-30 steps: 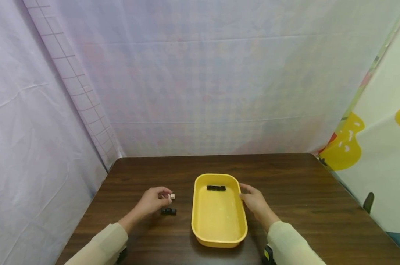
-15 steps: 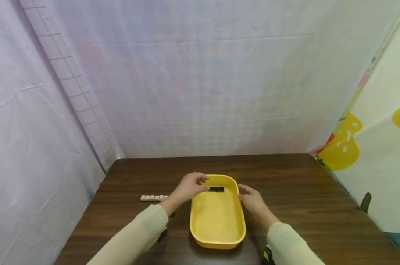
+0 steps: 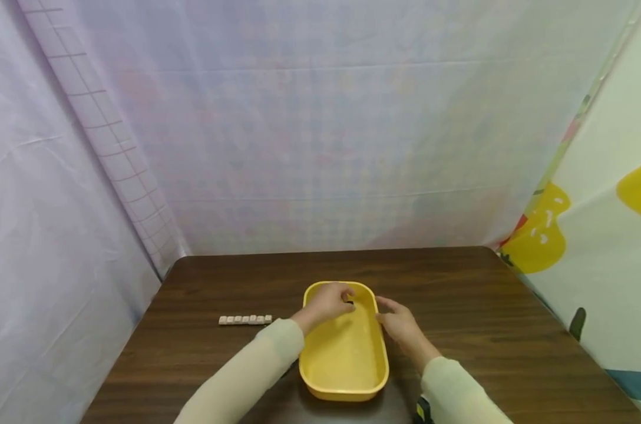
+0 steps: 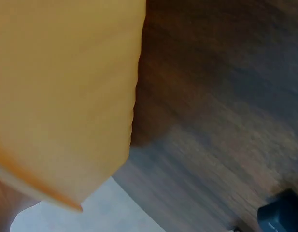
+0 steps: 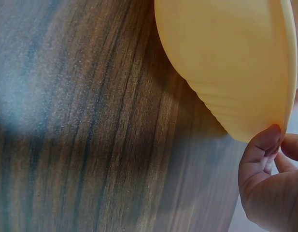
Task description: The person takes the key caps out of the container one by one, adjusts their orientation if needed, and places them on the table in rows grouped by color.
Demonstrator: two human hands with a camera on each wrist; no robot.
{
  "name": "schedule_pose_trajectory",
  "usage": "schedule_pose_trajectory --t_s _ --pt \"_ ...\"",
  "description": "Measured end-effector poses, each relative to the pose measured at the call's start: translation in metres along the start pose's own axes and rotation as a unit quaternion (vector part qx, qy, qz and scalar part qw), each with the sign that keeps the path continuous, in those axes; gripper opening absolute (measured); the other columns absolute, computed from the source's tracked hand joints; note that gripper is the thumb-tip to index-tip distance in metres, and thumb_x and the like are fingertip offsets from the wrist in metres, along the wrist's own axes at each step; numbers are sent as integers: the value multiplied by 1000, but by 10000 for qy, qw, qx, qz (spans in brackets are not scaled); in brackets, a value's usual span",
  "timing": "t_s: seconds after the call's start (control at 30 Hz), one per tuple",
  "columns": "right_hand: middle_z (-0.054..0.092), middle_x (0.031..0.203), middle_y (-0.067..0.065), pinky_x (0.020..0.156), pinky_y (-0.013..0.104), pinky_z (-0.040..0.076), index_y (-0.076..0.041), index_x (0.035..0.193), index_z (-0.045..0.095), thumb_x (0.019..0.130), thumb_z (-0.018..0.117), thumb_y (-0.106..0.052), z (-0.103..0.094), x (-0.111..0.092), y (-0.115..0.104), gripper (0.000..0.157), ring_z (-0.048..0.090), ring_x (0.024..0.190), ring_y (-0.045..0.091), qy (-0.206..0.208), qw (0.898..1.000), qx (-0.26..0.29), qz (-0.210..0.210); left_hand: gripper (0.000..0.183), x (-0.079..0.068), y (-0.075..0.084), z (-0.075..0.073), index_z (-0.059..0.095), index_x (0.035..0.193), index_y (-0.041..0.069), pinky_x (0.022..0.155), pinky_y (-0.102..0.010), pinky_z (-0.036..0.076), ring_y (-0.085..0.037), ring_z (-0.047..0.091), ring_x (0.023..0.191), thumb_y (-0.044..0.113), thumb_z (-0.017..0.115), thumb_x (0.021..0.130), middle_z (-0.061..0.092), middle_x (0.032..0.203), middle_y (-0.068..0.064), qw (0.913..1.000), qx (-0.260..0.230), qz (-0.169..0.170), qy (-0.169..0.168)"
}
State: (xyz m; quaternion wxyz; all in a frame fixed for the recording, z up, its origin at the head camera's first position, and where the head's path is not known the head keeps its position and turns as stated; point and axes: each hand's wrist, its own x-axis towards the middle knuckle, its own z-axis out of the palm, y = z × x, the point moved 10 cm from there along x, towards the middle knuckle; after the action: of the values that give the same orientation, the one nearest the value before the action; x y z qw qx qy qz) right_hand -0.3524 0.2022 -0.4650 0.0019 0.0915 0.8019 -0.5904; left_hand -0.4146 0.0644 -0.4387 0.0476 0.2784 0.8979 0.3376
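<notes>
A yellow plastic tray [image 3: 347, 359] stands on the dark wooden table. My left hand [image 3: 328, 300] reaches over its left rim and down inside, fingers bent at a row of small black blocks [image 3: 350, 302] that look like keycaps. Most of that row is hidden behind the hand, and whether the fingertips grip it is unclear. My right hand [image 3: 402, 324] pinches the tray's right rim; in the right wrist view its thumb [image 5: 264, 145] presses the outer wall. On the table to the left lies a row of white keycaps [image 3: 245, 320].
A black piece [image 4: 281, 212] lies on the table at the lower right of the left wrist view, beside the tray. Behind the table's back edge hangs a pale curtain [image 3: 320, 147].
My left hand has moved right from the white keycaps, across the rim, into the tray to the black row. The white row stays on the table. My right hand keeps its place at the rim.
</notes>
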Motion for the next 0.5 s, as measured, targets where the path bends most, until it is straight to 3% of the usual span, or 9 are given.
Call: schedule_pose_trajectory --t_s 0.2,0.37,0.5 --pt "64 93 16 53 28 42 5 139 51 94 54 -1 3 -1 -1 45 51 58 14 3 10000 20 -24 31 1 -8 13 68 120 4 67 -28 49 -12 56 72 12 72 91 68 95 -7 9992 315 -46 -242" --pt "64 88 14 49 26 39 5 139 51 93 54 -1 1 0 1 46 48 55 13 43 10000 29 -25 29 0 -14 16 71 119 5 74 -28 51 -17 63 87 9 71 90 71 110 -8 9977 592 -156 -299" --pt "61 78 10 46 25 35 3 140 51 94 54 -2 0 -1 2 47 44 51 12 49 10000 -23 54 20 -1 -14 17 76 109 8 73 -26 51 -13 64 86 8 70 90 72 105 -3 9975 594 -198 -330"
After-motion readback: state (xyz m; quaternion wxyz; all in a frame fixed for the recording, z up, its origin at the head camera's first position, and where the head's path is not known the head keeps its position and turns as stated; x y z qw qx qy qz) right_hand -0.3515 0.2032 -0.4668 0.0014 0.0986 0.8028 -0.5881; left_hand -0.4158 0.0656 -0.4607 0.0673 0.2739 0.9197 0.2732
